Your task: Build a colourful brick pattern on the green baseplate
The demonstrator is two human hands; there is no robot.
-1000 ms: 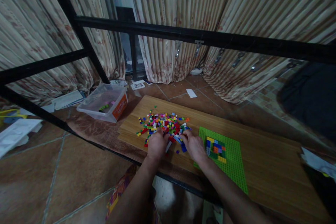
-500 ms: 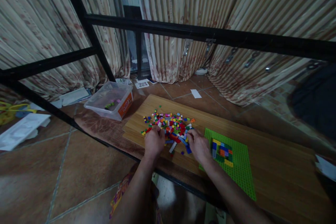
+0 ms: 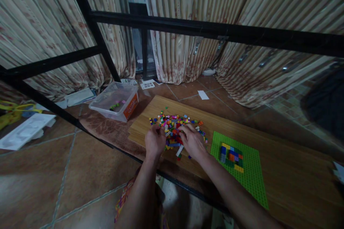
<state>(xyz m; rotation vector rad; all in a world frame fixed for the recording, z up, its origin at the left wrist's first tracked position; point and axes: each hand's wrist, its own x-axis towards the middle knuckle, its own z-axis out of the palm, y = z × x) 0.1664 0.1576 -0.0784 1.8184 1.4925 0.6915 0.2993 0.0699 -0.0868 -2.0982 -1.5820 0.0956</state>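
A loose pile of small coloured toy bricks (image 3: 172, 121) lies on the wooden board (image 3: 290, 171). At the pile's left edge is my left hand (image 3: 155, 141), its fingers curled together; whatever they pinch is hidden. My right hand (image 3: 192, 140) reaches over the middle of the pile with bent fingers among the bricks, and its fingertips are too small and dim to show a grip. A green baseplate (image 3: 252, 164) rests to the right of my right hand. On it sits a low build of blue, yellow, orange and green bricks (image 3: 231, 156).
A clear plastic tub (image 3: 107, 105) with an orange label and a few bricks stands left of the board. A black metal frame (image 3: 172, 25) crosses in front of the curtains. Papers (image 3: 147, 84) and a white moulded tray (image 3: 25, 130) lie on the tiled floor.
My right hand has moved left, from the pile's right edge to over its middle. My left hand stays at the left edge. The view has shifted slightly.
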